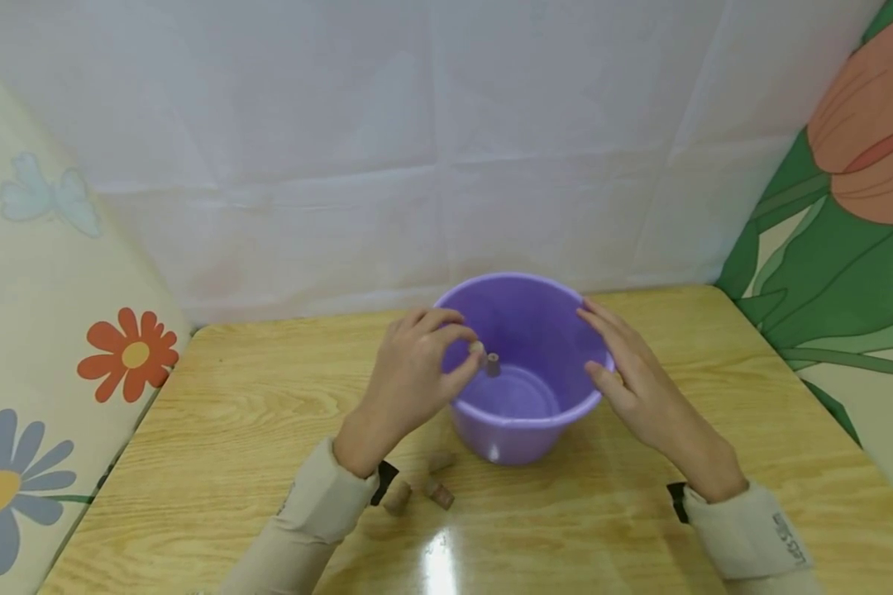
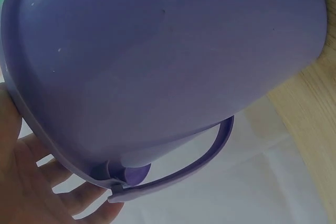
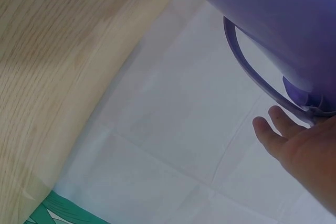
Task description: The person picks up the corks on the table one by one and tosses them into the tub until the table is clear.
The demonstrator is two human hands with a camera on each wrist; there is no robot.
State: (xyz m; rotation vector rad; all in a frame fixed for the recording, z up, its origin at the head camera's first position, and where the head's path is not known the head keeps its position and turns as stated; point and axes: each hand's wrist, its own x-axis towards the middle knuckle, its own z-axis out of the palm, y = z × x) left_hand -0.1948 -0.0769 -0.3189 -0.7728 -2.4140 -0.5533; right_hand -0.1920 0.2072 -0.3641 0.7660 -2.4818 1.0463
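Note:
A purple bucket (image 1: pixel 517 422) stands upright on the wooden table. Over its left rim my left hand (image 1: pixel 417 364) pinches a small pale-ended cork (image 1: pixel 476 348) between thumb and fingertips; most of it is hidden. Another brown cork (image 1: pixel 494 364) shows inside the bucket's outline, and whether it touches the bucket I cannot tell. On the right side, my right hand (image 1: pixel 640 388) rests against the rim with fairly straight fingers. Several more corks (image 1: pixel 439 493) lie on the table in front of the bucket, near my left wrist.
The bucket's handle (image 2: pixel 202 163) hangs down on its far side. Behind the wooden table (image 1: pixel 268 413) hangs a white sheet (image 1: pixel 305 165). Flower-painted panels (image 1: pixel 863 289) flank the table on both sides.

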